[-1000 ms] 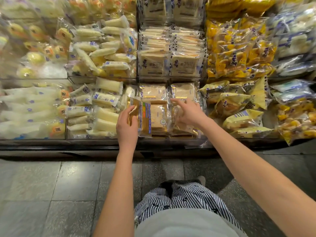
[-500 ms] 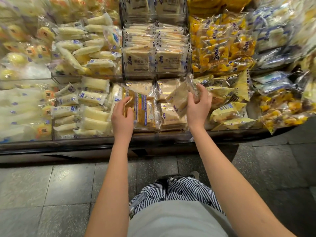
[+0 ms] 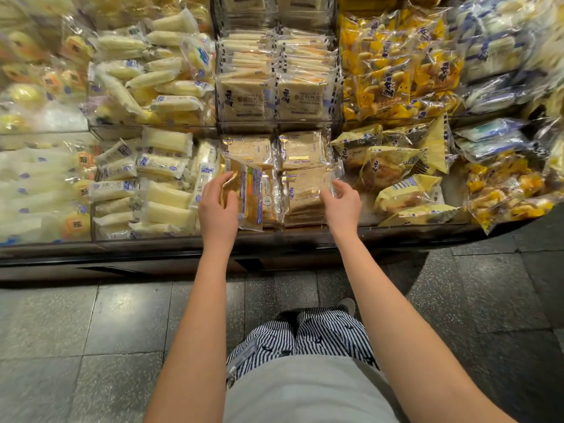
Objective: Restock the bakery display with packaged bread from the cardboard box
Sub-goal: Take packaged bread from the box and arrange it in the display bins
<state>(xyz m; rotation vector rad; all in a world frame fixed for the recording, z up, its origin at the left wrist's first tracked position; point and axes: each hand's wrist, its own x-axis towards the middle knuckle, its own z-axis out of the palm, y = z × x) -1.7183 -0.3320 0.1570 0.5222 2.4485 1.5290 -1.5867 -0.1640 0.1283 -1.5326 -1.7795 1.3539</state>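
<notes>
My left hand (image 3: 218,206) grips an upright brown bread packet (image 3: 247,193) with blue and orange print, standing at the left side of the lower middle bin. My right hand (image 3: 343,206) holds the right edge of a clear-wrapped toast packet (image 3: 305,190) lying on the stack in the same bin's right column. More toast packets (image 3: 247,149) lie flat behind both. The cardboard box is out of view.
The display's dark front rail (image 3: 274,239) runs just below my hands. White roll packets (image 3: 164,190) fill the bin to the left, yellow bags (image 3: 396,178) the bin to the right. An upper tier holds stacked toast (image 3: 274,96). Grey floor tiles (image 3: 91,331) lie below.
My right hand brought its toast packet down from mid-air at the right and laid it on the right stack. The left hand kept hold of the upright brown packet.
</notes>
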